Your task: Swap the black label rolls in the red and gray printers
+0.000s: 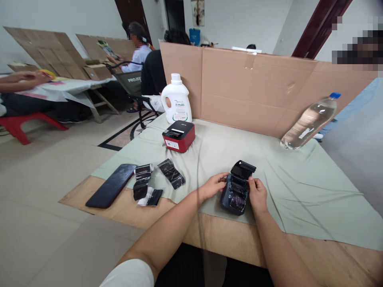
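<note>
You're grasping the printer (235,191) between your left hand (214,186) and right hand (257,194), its lid (243,169) standing open, at the bench (223,230).

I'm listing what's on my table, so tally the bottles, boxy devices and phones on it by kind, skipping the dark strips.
Bottles: 2 (white jug, clear bottle)
Boxy devices: 2 (red-and-black box, open-lidded device)
Phones: 1 (dark phone)
Total: 5
</note>
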### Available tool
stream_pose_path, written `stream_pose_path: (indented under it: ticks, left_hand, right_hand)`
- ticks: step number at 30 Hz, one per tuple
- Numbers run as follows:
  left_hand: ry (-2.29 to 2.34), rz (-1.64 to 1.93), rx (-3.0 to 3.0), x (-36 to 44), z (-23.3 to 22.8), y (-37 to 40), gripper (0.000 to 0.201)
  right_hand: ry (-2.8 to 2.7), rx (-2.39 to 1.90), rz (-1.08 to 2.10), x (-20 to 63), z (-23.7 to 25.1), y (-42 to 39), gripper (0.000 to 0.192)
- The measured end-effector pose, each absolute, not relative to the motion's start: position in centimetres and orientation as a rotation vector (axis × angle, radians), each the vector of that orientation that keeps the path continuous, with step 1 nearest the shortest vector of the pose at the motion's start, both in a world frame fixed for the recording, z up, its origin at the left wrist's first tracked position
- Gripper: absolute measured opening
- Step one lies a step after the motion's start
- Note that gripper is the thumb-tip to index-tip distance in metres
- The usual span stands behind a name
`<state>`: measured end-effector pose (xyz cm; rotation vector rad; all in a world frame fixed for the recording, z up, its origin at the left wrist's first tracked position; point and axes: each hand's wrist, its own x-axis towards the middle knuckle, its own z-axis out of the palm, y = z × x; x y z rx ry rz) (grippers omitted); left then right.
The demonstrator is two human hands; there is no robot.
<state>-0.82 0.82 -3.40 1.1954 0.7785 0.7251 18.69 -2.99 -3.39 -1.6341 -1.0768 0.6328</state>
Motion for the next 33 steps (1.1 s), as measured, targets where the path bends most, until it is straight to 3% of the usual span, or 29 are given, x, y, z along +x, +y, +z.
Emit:
stream_pose_path:
  ticks: [7, 13, 19, 29, 33]
  left_hand:
    - [1.063, 0.859, 1.746, -1.1, -2.4, 0.4, 0.042]
    - [1.193, 0.963, 1.821, -1.0, -1.9, 0.2, 0.026]
    - [1.116, 1.139, 1.925, -0.3, -0.9, -0.8, 0.025]
    - [1.155, 0.257, 2.483, 4.5, 2.7, 0.4, 0.017]
    - [1.209, 0.212, 2.402, 6.3, 2.3, 1.5, 0.015]
  right_hand:
    - [-1.108, -1.606, 0.629, 18.6, -4.2, -2.7, 0.045]
    - [-1.235, -1.604, 0.604, 18.5, -4.5, -2.7, 0.042]
    - [-1.286, -1.627, 0.531, 18.4, -4.4, -2.7, 0.041]
    - [-1.323, -1.662, 0.496, 18.6, -4.4, -2.5, 0.048]
    - [-1.339, -1.66, 0.472, 18.8, -4.5, -2.6, 0.051]
